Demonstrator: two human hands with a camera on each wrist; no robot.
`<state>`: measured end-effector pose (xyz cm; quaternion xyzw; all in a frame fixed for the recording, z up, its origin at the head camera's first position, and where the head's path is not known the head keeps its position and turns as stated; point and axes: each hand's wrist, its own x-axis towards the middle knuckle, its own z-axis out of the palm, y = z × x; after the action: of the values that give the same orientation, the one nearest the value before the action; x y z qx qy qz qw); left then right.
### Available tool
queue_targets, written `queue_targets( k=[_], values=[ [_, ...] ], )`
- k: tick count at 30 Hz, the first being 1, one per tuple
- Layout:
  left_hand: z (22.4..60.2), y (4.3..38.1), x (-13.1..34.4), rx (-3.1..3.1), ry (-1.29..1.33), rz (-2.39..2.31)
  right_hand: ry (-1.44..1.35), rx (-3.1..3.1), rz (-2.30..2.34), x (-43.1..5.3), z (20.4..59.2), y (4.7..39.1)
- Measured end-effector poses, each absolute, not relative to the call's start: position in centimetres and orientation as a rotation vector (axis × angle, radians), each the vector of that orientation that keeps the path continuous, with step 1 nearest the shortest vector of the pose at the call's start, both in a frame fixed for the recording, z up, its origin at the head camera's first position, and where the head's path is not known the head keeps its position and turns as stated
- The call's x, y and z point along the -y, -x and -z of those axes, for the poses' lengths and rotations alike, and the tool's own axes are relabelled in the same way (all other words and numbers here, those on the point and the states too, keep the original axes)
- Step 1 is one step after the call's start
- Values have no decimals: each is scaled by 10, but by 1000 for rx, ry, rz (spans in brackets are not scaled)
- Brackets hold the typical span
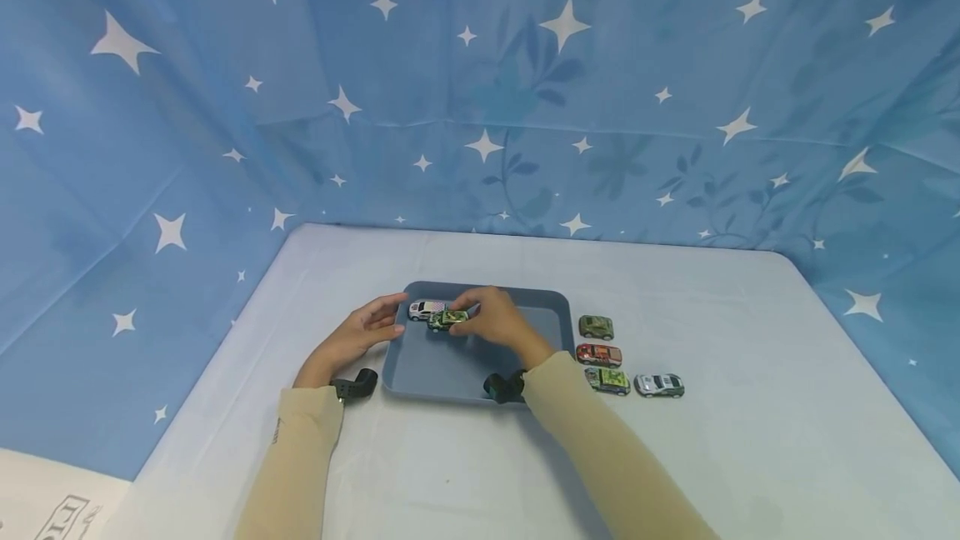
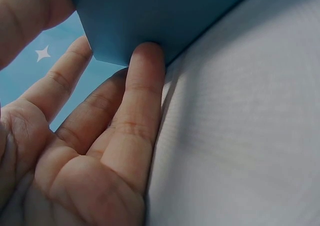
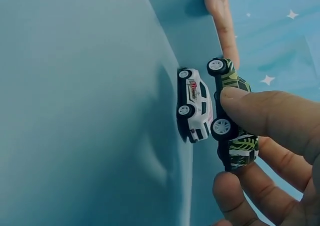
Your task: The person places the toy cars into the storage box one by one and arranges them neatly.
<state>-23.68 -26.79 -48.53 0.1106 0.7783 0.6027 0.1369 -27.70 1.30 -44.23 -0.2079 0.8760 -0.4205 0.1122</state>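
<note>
My right hand (image 1: 497, 319) pinches a green-and-black leaf-patterned toy car (image 3: 243, 151) between thumb and fingers, over the far left part of a blue-grey tray (image 1: 442, 373). In the right wrist view the car is raised, its wheels turned to the camera. A white toy car (image 3: 196, 104) with a pinkish print stands in the tray against the inside of its wall, right beside the held one. My left hand (image 1: 356, 338) is at the tray's left side, fingers extended. One fingertip (image 2: 146, 51) rests on the tray's outer wall in the left wrist view.
Right of the tray lie several more toy cars: a camouflage one (image 1: 596, 326), a red-orange one (image 1: 599, 354), a lime-green one (image 1: 609, 381) and a silver-white one (image 1: 659, 385). A blue star-patterned curtain (image 1: 450, 90) hangs behind the white-covered table (image 1: 420, 473).
</note>
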Motion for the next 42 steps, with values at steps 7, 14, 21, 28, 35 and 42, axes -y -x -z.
queue_targets(
  k=[7, 14, 21, 28, 35, 42],
  values=[
    [486, 237, 269, -2249, -322, -1741, 607, -2576, 1174, -3, 438, 277],
    [485, 237, 270, -2243, -314, -1750, 619, -2617, 1081, 6, 438, 278],
    [490, 237, 272, -2248, -318, -1745, 586, -2633, 1007, 16, 436, 277],
    [492, 238, 271, -2236, -327, -1757, 579, -2640, 930, 25, 434, 276],
    [491, 238, 269, -2235, -329, -1760, 580, -2663, 883, 31, 437, 277],
    [487, 240, 271, -2229, -338, -1762, 587, -2698, 845, 36, 439, 279]
  ],
)
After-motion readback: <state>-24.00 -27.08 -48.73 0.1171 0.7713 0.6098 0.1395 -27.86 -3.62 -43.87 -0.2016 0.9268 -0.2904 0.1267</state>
